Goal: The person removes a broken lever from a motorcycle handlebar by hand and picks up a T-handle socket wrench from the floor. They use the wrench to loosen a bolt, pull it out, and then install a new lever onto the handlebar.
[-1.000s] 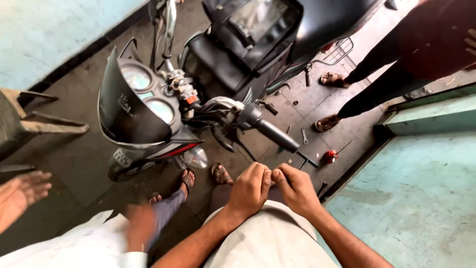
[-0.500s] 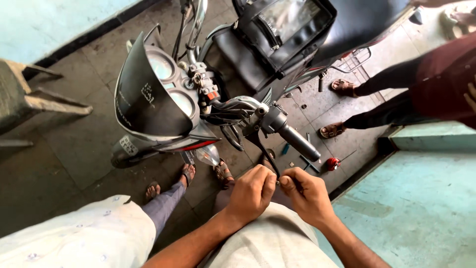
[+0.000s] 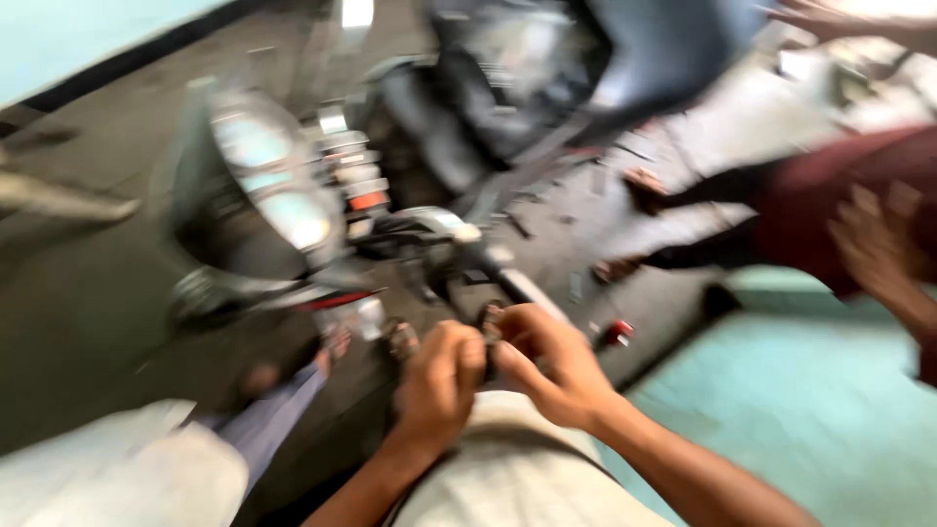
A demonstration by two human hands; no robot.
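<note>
The picture is blurred by motion. My left hand (image 3: 441, 383) and my right hand (image 3: 549, 363) are pressed together in front of me, fingers curled around a small dark part (image 3: 488, 337) that I cannot make out. They sit just below the black handlebar grip (image 3: 522, 289) of a motorcycle (image 3: 322, 205), whose round gauges and headlight cowl face me on the left. Its dark seat and tank stretch away toward the top.
A person in light trousers (image 3: 117, 468) stands at lower left with sandalled feet (image 3: 337, 344) by the front wheel. Another person in dark red clothes (image 3: 830, 205) crouches at right, a hand (image 3: 874, 244) reaching in. A small red tool (image 3: 619, 333) lies on the floor beside a teal wall (image 3: 810, 410).
The view has swung and blurred. My hands stay joined and have risen closer to the handlebar grip. The person at right has leaned further in, a hand now showing.
</note>
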